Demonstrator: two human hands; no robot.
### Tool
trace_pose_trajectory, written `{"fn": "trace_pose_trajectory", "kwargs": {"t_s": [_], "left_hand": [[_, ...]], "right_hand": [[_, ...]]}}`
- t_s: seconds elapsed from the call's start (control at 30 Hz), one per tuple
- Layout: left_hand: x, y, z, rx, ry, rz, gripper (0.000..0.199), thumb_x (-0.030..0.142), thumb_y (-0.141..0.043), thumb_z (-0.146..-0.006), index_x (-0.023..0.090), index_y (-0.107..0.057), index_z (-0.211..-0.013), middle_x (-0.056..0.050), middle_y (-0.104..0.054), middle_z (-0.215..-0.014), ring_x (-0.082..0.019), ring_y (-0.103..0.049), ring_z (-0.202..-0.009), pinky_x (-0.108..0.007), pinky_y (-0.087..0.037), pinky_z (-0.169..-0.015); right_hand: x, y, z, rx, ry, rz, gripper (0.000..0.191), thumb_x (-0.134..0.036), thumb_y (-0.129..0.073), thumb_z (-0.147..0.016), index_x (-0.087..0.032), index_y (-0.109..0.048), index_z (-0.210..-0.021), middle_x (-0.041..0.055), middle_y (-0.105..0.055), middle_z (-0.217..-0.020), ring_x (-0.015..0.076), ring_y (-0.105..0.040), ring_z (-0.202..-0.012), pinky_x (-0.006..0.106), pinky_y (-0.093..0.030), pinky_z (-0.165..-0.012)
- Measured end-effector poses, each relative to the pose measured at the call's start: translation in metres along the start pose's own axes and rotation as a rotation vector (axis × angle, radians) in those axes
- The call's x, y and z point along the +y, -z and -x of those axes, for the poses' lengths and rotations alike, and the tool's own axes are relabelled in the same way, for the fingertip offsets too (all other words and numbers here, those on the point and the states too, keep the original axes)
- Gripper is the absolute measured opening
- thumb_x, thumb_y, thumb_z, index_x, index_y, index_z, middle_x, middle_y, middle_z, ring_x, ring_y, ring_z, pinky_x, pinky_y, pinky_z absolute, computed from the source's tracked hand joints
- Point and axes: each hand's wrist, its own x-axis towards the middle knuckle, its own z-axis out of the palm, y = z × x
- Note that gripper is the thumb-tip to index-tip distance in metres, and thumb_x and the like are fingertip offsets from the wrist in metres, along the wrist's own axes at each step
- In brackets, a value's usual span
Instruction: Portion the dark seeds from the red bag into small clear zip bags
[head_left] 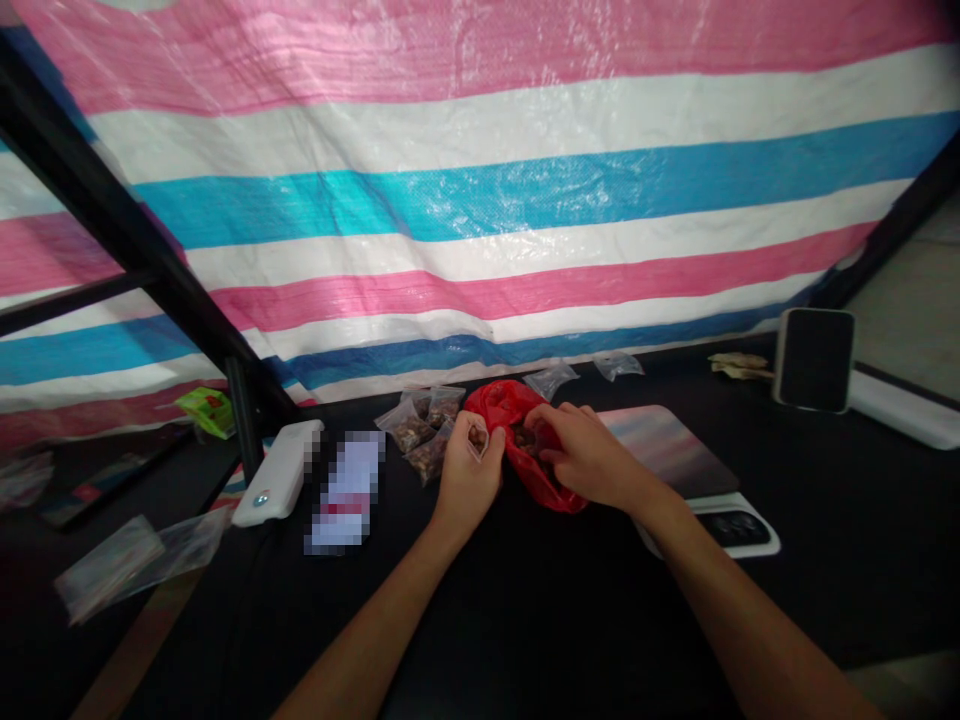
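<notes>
My left hand (471,470) is closed around a small clear plastic bag (477,438) with brown pieces in it. Its thumb comes up against the side of a red plastic bag (553,490), which lies open on the black table. Inside the red bag are small brown lumps. My right hand (585,448) reaches into its mouth with fingers curled together; whatever they grip is hidden. Just left of my left hand lie several filled clear bags (411,430) with brown contents.
A kitchen scale with a shiny plate (667,445) stands right of the red bag. Flat clear bags (619,366) lie behind. To the left are a white device (281,470) and a blurred-out item (346,492). A dark-faced box (814,360) stands at right. Striped sheeting (480,200) hangs behind.
</notes>
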Motion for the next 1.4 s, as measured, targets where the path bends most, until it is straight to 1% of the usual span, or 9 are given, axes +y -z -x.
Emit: {"fn": "trace_pose_trajectory", "kwargs": {"t_s": [0.1, 0.27, 0.43, 0.57, 0.73, 0.93, 1.13, 1.27, 1.4], "left_hand": [[-0.001, 0.003, 0.000, 0.012, -0.125, -0.157, 0.021, 0.025, -0.064, -0.089, 0.021, -0.046, -0.078, 0.005, -0.044, -0.074, -0.012, -0.045, -0.066, -0.025, -0.038, -0.064], [-0.006, 0.005, 0.002, -0.033, -0.156, -0.280, 0.021, 0.023, -0.069, -0.086, 0.021, -0.049, -0.085, 0.003, -0.051, -0.081, -0.013, -0.050, -0.072, -0.026, -0.041, -0.070], [-0.004, 0.000, 0.007, -0.108, -0.096, -0.225, 0.024, 0.029, -0.072, -0.086, 0.022, -0.050, -0.093, 0.004, -0.054, -0.080, -0.013, -0.052, -0.070, -0.025, -0.041, -0.065], [-0.002, 0.000, 0.007, -0.150, -0.062, -0.124, 0.022, 0.029, -0.070, -0.087, 0.021, -0.051, -0.094, 0.004, -0.056, -0.080, -0.012, -0.052, -0.069, -0.024, -0.041, -0.062], [0.002, 0.002, 0.005, -0.196, -0.057, -0.052, 0.022, 0.028, -0.072, -0.087, 0.020, -0.055, -0.097, 0.001, -0.062, -0.087, -0.013, -0.057, -0.076, -0.025, -0.045, -0.070], [0.003, 0.001, 0.005, -0.187, -0.047, 0.003, 0.022, 0.027, -0.072, -0.086, 0.020, -0.055, -0.097, 0.002, -0.062, -0.085, -0.012, -0.057, -0.074, -0.023, -0.044, -0.068], [0.007, 0.002, 0.005, -0.090, -0.069, -0.092, 0.018, 0.027, -0.068, -0.089, 0.021, -0.051, -0.092, 0.005, -0.054, -0.076, -0.011, -0.051, -0.065, -0.023, -0.039, -0.062], [0.012, 0.005, 0.004, 0.094, -0.134, -0.135, 0.021, 0.022, -0.068, -0.088, 0.023, -0.047, -0.089, 0.005, -0.048, -0.075, -0.012, -0.048, -0.065, -0.023, -0.039, -0.063], [0.014, 0.008, 0.001, 0.231, -0.206, -0.121, 0.029, 0.012, -0.068, -0.083, 0.023, -0.045, -0.098, 0.003, -0.048, -0.085, -0.013, -0.051, -0.074, -0.025, -0.042, -0.071]], "right_hand": [[0.007, -0.001, -0.002, 0.046, -0.032, -0.040, 0.034, -0.007, -0.062, -0.079, -0.024, -0.062, -0.109, 0.0031, -0.073, -0.107, 0.0247, -0.063, -0.100, 0.038, -0.035, -0.088], [0.005, 0.001, -0.004, 0.191, -0.003, -0.149, 0.029, -0.010, -0.061, -0.085, -0.024, -0.059, -0.111, 0.0051, -0.073, -0.114, 0.0272, -0.063, -0.109, 0.044, -0.036, -0.097], [-0.016, 0.007, -0.003, 0.243, 0.198, -0.351, 0.029, -0.010, -0.059, -0.090, -0.026, -0.061, -0.113, 0.0052, -0.070, -0.119, 0.0254, -0.061, -0.113, 0.043, -0.044, -0.099], [-0.025, 0.008, -0.002, 0.272, 0.333, -0.310, 0.034, -0.008, -0.057, -0.093, -0.027, -0.066, -0.118, 0.0061, -0.070, -0.124, 0.0254, -0.061, -0.117, 0.044, -0.046, -0.103], [-0.026, 0.008, 0.000, 0.315, 0.366, -0.214, 0.043, -0.006, -0.050, -0.095, -0.031, -0.071, -0.123, 0.0055, -0.069, -0.133, 0.0268, -0.061, -0.123, 0.048, -0.048, -0.105], [-0.026, 0.008, -0.001, 0.333, 0.371, -0.227, 0.037, -0.015, -0.057, -0.099, -0.032, -0.068, -0.130, 0.0057, -0.070, -0.130, 0.0260, -0.061, -0.120, 0.047, -0.049, -0.103], [-0.025, 0.009, -0.001, 0.351, 0.230, -0.192, 0.033, -0.022, -0.062, -0.098, -0.028, -0.066, -0.131, 0.0066, -0.071, -0.125, 0.0262, -0.062, -0.116, 0.043, -0.047, -0.100], [-0.015, 0.015, -0.003, 0.420, 0.064, -0.064, 0.031, -0.018, -0.061, -0.094, -0.026, -0.069, -0.123, 0.0073, -0.072, -0.121, 0.0281, -0.063, -0.112, 0.043, -0.044, -0.096], [-0.006, 0.014, -0.004, 0.316, 0.001, 0.041, 0.030, -0.016, -0.063, -0.089, -0.028, -0.074, -0.114, 0.0054, -0.074, -0.118, 0.0286, -0.063, -0.109, 0.044, -0.040, -0.094]]}}
